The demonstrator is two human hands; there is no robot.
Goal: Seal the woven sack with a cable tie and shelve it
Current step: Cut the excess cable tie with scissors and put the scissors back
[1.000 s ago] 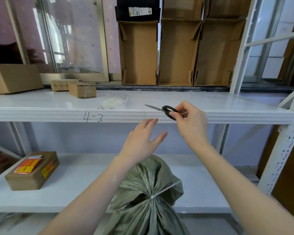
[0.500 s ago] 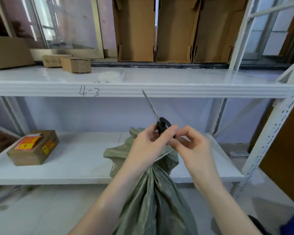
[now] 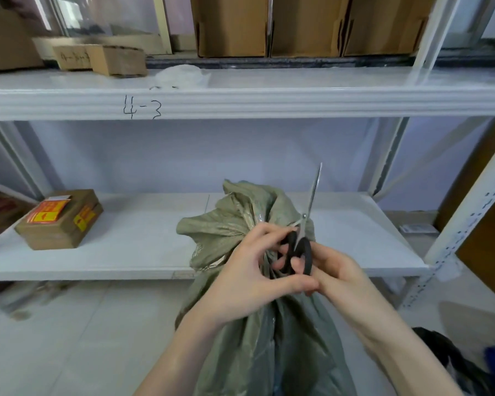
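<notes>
The green woven sack [image 3: 257,324] stands on the floor before the lower shelf [image 3: 126,247]. Both hands — left hand [image 3: 249,278], right hand [image 3: 337,278] — grip the black-handled scissors [image 3: 300,250], blades closed, pointing up. Seat fingers fully, then trim the tie tail — hidden here — clear of the fabric.

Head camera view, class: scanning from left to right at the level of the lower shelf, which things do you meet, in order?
Labelled cardboard box → bare stretch of the lower shelf → green woven sack → left hand → scissors → right hand → white shelf upright.
</notes>
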